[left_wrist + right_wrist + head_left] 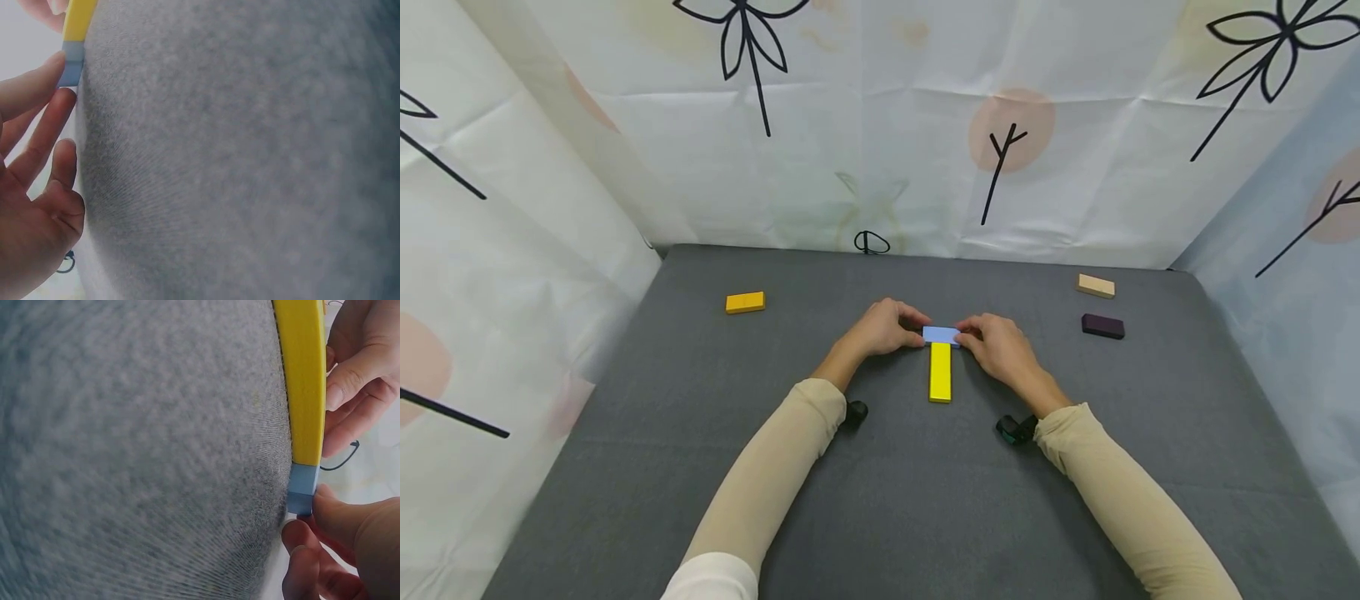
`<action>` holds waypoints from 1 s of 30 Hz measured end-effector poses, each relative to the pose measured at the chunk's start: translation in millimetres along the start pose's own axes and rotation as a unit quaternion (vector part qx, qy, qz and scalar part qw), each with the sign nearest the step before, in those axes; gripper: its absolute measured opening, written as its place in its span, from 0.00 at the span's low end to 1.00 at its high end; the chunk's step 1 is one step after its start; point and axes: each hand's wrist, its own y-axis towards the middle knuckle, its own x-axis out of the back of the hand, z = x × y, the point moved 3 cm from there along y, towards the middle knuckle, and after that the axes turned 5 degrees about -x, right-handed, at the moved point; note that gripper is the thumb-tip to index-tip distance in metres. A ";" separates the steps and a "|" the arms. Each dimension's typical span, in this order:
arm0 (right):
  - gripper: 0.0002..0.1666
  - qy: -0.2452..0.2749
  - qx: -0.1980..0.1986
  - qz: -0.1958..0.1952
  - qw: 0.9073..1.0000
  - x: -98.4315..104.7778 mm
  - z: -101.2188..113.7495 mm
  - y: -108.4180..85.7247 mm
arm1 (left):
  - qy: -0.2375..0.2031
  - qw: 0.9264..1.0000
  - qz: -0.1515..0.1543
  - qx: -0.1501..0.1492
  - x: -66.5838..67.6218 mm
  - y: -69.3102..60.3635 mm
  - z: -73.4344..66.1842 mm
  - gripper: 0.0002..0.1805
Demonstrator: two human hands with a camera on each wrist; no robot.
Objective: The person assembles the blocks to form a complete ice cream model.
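I have the blue block (940, 334) between my 2 hands, crosswise at the far end of the yellow block (940, 373), so the 2 make a T on the grey table (925, 508). In the right wrist view the yellow block's end meets the blue side with no gap that I can make out. I judge that I hold the blue block by its 2 short ends because that lets me control its angle evenly, and because it leaves the side facing the yellow block free of fingers. The yellow block points back toward me, between my forearms, and neither hand grips it; its own weight probably steadies it enough.

My left hand (883, 327) has its thumb and a fingertip drawn close together, narrowly pinching the blue block's left end; the left wrist view shows the other fingers bent loosely clear of it. My right hand (1000, 346) mirrors this at the right end, thumb and finger nearly meeting around the corner. Just how hard either presses I cannot tell.

Well apart to the left lies the orange block (745, 302); to the right, the tan block (1096, 286) sits beyond the dark block (1102, 326). That spacing seems to give my hands room.
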 end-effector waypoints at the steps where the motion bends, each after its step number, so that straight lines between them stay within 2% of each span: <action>1: 0.17 -0.001 0.002 -0.002 1.000 -0.1 -0.3 -0.1 | 0.004 1.000 0.000 -0.003 0.2 -0.3 0.3 0.21; 6: 0.19 -0.009 0.008 -0.010 1.000 -0.7 -1.3 -0.5 | 0.027 1.000 -0.005 -0.012 0.9 -4.5 -0.8 0.21; 11: 0.22 -0.031 0.011 -0.025 0.999 1.8 -5.1 0.0 | 0.085 0.996 -0.026 -0.025 0.2 -8.8 -6.0 0.21; 16: 0.25 -0.093 0.001 -0.063 0.994 10.7 -13.8 0.9 | 0.147 0.987 -0.049 -0.043 -1.6 -15.9 -16.1 0.21; 22: 0.33 -0.135 -0.026 -0.096 0.986 21.3 -26.2 -0.5 | 0.210 0.975 -0.048 -0.060 -6.8 -26.6 -29.3 0.22; 25: 0.38 -0.136 -0.042 -0.087 0.986 24.0 -34.2 -0.1 | 0.227 0.970 -0.044 -0.072 -10.7 -31.1 -34.0 0.23; 30: 0.51 -0.138 -0.079 -0.043 0.986 30.4 -48.1 -0.3 | 0.252 0.963 -0.029 -0.092 -19.4 -35.4 -38.0 0.26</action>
